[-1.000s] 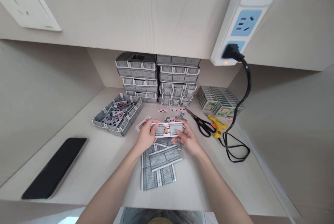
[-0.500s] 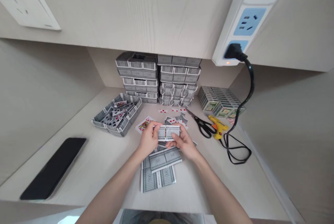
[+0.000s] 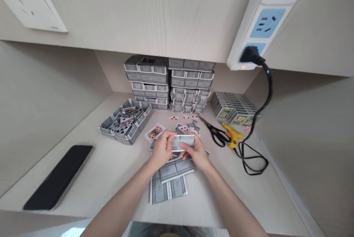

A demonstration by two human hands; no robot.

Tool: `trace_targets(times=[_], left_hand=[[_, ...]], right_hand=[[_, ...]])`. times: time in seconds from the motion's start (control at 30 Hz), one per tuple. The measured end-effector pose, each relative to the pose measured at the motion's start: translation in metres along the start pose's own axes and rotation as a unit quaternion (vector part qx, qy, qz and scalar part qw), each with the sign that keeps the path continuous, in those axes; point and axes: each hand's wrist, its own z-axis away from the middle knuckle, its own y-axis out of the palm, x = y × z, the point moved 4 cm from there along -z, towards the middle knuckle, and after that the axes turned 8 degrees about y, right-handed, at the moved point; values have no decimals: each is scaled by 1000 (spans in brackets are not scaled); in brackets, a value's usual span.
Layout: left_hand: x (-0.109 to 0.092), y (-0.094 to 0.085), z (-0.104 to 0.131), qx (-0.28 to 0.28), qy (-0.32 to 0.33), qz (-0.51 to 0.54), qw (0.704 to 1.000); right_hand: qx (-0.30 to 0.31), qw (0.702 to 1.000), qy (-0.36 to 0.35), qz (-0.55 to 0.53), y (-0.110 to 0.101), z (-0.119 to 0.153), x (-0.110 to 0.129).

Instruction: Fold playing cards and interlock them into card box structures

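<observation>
Between my two hands is a folded playing card [image 3: 183,140], its grey patterned back facing up. My left hand [image 3: 162,147] pinches its left end. My right hand [image 3: 195,151] grips the right end, thumb laid across the front. Just below lie several joined card panels [image 3: 177,170], overlapping one another, with a flat card piece [image 3: 169,190] nearest the desk's front edge. Behind my left hand a face card [image 3: 155,132] rests face up. Small cut card pieces [image 3: 184,128] are scattered beyond my fingers.
Left stands a card-made tray [image 3: 129,136] of loose cards; a black phone [image 3: 59,178] lies nearer. Stacked card boxes [image 3: 190,79] fill the back. Scissors [image 3: 218,135], a yellow glue gun [image 3: 233,135] with its black cord [image 3: 256,173], and card decks [image 3: 235,108] are at right.
The gap between two card sections in my hands has closed; a single continuous grey back now shows. My left hand has shifted slightly right. The whole view has shifted a little.
</observation>
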Motion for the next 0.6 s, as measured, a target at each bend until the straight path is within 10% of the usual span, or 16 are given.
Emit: trace_targets(times=[0.6], left_hand=[[-13, 1, 8, -16, 63, 24, 998]], right_hand=[[-36, 997, -39, 48, -6, 5, 11]])
